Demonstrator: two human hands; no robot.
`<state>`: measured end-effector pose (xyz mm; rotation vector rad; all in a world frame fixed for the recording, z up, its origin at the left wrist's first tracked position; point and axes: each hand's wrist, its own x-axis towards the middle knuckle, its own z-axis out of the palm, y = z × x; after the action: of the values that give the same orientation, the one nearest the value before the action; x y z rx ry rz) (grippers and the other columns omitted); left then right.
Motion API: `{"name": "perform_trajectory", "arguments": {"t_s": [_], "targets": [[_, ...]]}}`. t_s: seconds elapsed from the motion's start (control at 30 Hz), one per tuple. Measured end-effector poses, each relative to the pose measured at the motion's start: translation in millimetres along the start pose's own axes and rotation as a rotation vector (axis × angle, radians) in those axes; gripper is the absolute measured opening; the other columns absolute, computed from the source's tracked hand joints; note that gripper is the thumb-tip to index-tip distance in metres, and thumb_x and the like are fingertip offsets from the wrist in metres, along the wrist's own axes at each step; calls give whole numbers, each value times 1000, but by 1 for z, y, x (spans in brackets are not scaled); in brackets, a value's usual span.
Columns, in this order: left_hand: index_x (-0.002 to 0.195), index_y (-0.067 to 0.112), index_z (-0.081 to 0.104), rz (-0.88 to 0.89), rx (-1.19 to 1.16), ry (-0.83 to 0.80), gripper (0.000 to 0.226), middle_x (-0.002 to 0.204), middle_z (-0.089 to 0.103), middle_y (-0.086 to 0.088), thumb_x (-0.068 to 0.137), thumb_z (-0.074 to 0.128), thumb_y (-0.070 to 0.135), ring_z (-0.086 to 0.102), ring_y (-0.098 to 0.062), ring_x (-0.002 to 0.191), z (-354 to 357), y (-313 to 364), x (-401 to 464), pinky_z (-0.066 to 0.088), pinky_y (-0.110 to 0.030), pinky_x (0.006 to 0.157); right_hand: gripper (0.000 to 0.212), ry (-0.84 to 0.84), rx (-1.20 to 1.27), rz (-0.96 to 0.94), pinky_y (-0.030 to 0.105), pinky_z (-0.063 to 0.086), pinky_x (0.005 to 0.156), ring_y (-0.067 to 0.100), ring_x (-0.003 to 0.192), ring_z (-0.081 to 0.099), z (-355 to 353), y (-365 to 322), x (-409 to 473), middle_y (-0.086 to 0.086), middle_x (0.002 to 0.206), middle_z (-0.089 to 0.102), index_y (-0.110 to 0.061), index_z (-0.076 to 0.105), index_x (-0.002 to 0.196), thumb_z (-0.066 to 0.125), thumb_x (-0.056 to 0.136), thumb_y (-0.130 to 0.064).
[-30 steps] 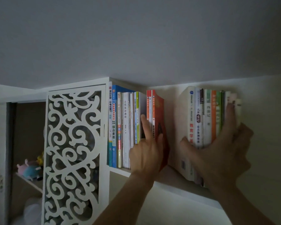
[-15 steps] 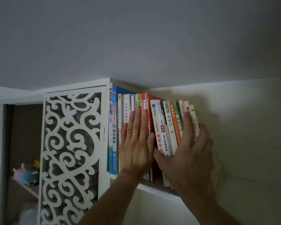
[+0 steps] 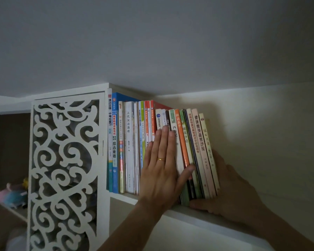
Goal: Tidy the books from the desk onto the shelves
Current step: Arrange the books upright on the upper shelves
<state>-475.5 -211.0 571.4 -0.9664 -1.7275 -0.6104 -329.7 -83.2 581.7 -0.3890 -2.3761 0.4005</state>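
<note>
Hands: the left hand (image 3: 161,163) lies flat, fingers straight and together, palm pressed against the spines in the middle of the row, thumb spread across the leaning volumes. The right hand (image 3: 223,192) cups the outer end of the row, thumb under the lower corners at the shelf (image 3: 123,197) edge; its fingers are hidden behind the last cover, so their set cannot be told.

Left to right: a white fretwork panel (image 3: 65,169) bounds the row. The upright books (image 3: 129,147) stand against it. The leaning books (image 3: 194,153), thin paperbacks, tilt leftward onto them, lower ends at the shelf's front edge.

Assessment: slim, light, flexible covers, likely glossy; as a bunch they may fan or slip. Best held by squeezing the block at both ends, low near the shelf, then pushing the spines home together.
</note>
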Motion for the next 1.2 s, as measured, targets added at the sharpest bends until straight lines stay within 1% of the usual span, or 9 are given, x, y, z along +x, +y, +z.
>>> {"name": "perform_trajectory", "arguments": {"t_s": [0.27, 0.4, 0.47, 0.53, 0.7, 0.93, 1.03, 1.1, 1.2], "targets": [[163, 10, -5, -2, 26, -45, 85, 171, -13, -9, 105, 28, 63, -11, -23, 159, -13, 9, -3, 13, -51, 128, 156, -64, -17, 111, 53, 53, 94, 30, 120, 50, 4, -3, 3, 5, 133, 45, -45, -24, 149, 69, 34, -94], [164, 20, 5, 108, -143, -33, 67, 172, -9, -8, 109, 28, 49, -7, -25, 159, -28, 39, -18, 13, -54, 127, 153, -54, 39, 80, 53, 54, 94, 28, 124, 54, 6, -1, -12, -1, 146, 40, -34, -6, 155, 65, 36, -98], [164, 25, 9, 144, -141, -52, 62, 172, -9, -8, 110, 28, 46, -8, -25, 159, -30, 52, -27, 11, -53, 128, 136, -67, 37, 32, 51, 53, 96, 27, 125, 55, -5, -3, -25, -5, 147, 41, -37, 8, 155, 73, 45, -86], [164, 24, 15, 168, -148, -69, 61, 172, -6, -9, 109, 31, 45, -7, -26, 159, -34, 68, -29, 10, -53, 128, 121, -86, -7, 23, 48, 52, 97, 28, 126, 55, -26, -4, -42, -2, 145, 45, -36, 16, 153, 78, 56, -71], [159, 17, 35, 230, -318, -13, 57, 170, 17, -14, 108, 35, 43, 9, -30, 159, -41, 132, -24, 14, -56, 126, 105, 67, -188, 97, 46, 45, 105, 28, 132, 48, -102, 21, -99, 3, 147, 45, -32, 18, 155, 73, 73, -66], [148, 12, 52, 318, -449, 89, 54, 162, 34, -19, 106, 44, 46, 29, -38, 152, -52, 273, -11, 32, -58, 117, 85, 201, -460, 160, 46, 47, 98, 30, 125, 49, -214, 76, -191, 7, 138, 49, -27, 20, 156, 66, 88, -51], [145, 20, 55, 236, -506, -81, 62, 147, 55, -16, 103, 34, 61, 51, -37, 134, -66, 338, -14, 47, -52, 103, 79, 247, -525, 237, 43, 47, 97, 27, 125, 49, -262, 98, -235, 4, 138, 49, -30, 26, 153, 65, 88, -52], [146, 27, 47, 167, -431, -348, 68, 131, 64, -14, 98, 22, 68, 63, -38, 113, -71, 372, -11, 50, -47, 88, 71, 279, -578, 324, 41, 45, 98, 25, 124, 51, -297, 112, -260, 2, 137, 51, -33, 34, 149, 63, 88, -56], [145, 34, 38, 166, -246, -752, 78, 129, 56, -12, 82, 14, 71, 59, -36, 101, -61, 404, 5, 42, -44, 79, 66, 313, -610, 543, 41, 46, 100, 24, 118, 56, -359, 140, -285, 3, 133, 59, -30, 45, 142, 58, 88, -66]]}}
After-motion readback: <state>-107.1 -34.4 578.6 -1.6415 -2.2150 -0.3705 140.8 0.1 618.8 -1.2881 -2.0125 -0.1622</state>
